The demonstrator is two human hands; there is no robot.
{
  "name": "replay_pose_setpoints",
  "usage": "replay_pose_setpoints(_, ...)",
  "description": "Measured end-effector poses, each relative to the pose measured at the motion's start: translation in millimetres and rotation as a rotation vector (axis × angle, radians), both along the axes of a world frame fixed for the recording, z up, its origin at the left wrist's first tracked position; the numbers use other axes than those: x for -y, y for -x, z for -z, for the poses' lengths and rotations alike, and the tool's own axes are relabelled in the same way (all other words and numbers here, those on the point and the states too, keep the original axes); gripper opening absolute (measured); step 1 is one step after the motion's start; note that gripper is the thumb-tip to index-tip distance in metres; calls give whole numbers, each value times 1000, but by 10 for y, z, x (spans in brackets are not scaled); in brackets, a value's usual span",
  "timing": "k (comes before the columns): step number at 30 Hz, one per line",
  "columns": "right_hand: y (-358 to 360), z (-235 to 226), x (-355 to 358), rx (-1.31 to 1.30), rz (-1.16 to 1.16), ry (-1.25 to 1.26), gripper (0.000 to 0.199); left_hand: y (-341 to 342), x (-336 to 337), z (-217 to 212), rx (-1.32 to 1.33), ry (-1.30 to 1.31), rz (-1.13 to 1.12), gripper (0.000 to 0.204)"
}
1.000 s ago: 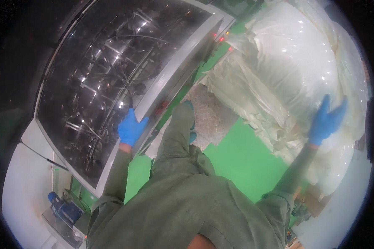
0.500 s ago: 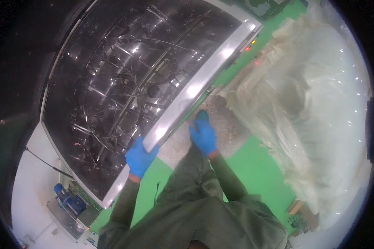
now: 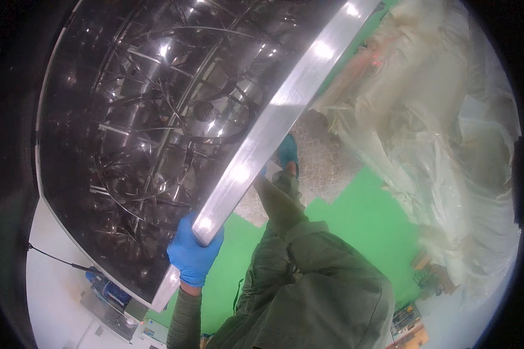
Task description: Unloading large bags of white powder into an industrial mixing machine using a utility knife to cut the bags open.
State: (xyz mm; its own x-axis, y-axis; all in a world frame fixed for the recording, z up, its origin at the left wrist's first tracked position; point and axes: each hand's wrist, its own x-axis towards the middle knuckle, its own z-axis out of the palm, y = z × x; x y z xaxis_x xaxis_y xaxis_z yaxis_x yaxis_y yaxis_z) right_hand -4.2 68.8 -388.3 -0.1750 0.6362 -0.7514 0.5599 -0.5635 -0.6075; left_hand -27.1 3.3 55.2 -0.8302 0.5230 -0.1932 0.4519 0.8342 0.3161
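Observation:
A large steel mixing trough (image 3: 58, 192) fills the left and upper part of the view, with curved ribbon blades (image 3: 157, 125) inside. Along its near side runs a wide, shiny metal rim (image 3: 273, 122). My left hand (image 3: 193, 256), in a blue glove, is closed over the lower part of this rim, fingers on the trough side. My right forearm (image 3: 276, 200) reaches forward to the outer side of the rim. Only a sliver of blue at my right hand (image 3: 264, 171) shows there; the rim hides its fingers and whatever they touch.
Crumpled, translucent plastic sheeting (image 3: 431, 134) covers something bulky on the right. My shoe (image 3: 287, 152) stands on a worn grey patch of the green floor (image 3: 355, 224). A blue motor (image 3: 110, 291) sits beside the trough at lower left. Wooden pieces (image 3: 413, 337) lie at lower right.
My right hand has gone from plain view above the floor to behind the rim. The trough looks larger and nearer. My left hand stays on the rim.

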Motion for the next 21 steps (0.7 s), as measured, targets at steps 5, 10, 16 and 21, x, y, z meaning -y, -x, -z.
replay_pose_setpoints(5, -328, -46, -305, -50, -42, -251, 52, 35, -96, -17, 68, 36, -17, 50)
replay_pose_setpoints(10, -312, 19, -254, 54, 84, -446, 59, 80, 22, 71, -126, -45, 90, 52)
replay_pose_setpoints(16, -1372, -822, -490, -245, 174, -172, 58, -60, 12, 50, -193, 76, 48, 50)
replay_pose_setpoints(21, -2569, -363, -268, -178, 50, -349, 42, -140, 25, 95, -207, 15, 16, 50)
